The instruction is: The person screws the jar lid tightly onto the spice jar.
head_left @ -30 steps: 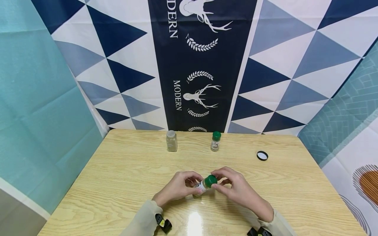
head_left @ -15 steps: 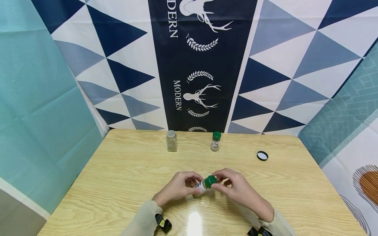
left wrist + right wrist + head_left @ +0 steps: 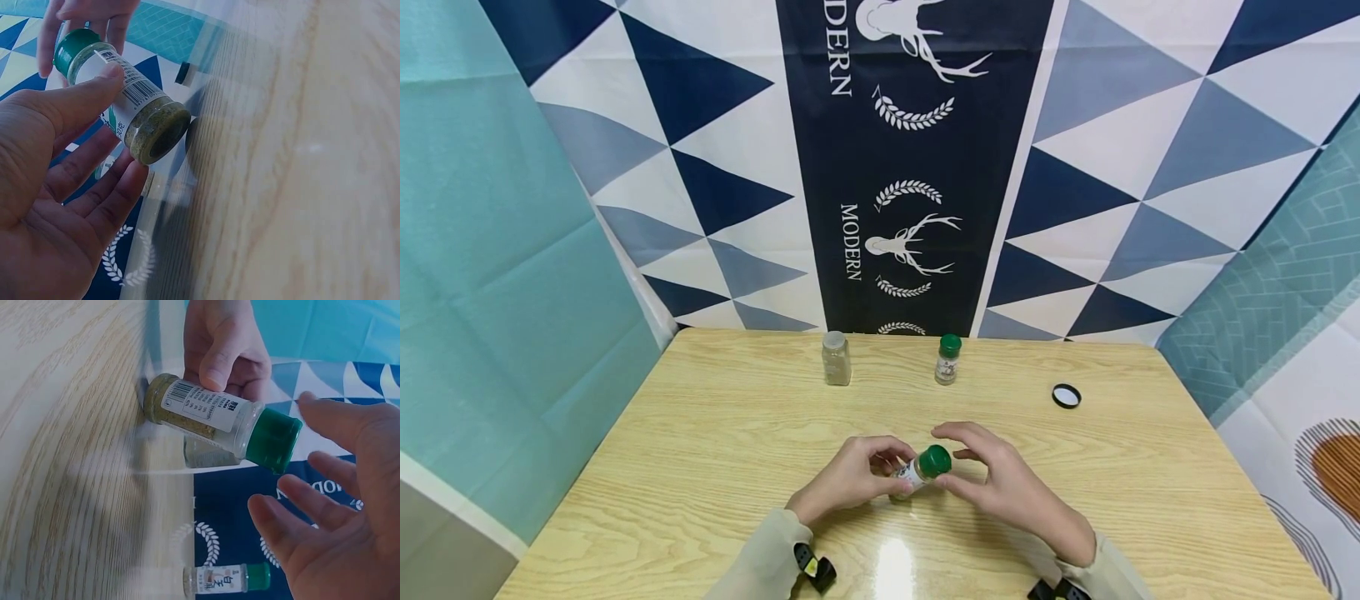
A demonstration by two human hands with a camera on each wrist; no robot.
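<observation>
My left hand (image 3: 853, 473) grips a spice jar (image 3: 203, 412) by its labelled body, thumb on the near side. The jar is clear, part-filled with greenish-brown powder, and leans to the right with its green cap (image 3: 935, 460) up. In the left wrist view the jar's base (image 3: 164, 132) is low by the tabletop; whether it touches I cannot tell. My right hand (image 3: 1000, 473) is just right of the cap. Its fingers are spread around the cap, and in the right wrist view a gap shows between the fingertips (image 3: 289, 481) and the cap.
Toward the back of the wooden table (image 3: 737, 417) stand a clear square jar with a pale lid (image 3: 837, 360) and another green-capped spice jar (image 3: 947, 363). A round black-rimmed disc (image 3: 1066, 396) lies at the back right. Patterned cloth hangs behind the table.
The right hand's fingers have loosened and spread away from the green cap, which they were pinching earlier. The left hand and the jar have stayed in place.
</observation>
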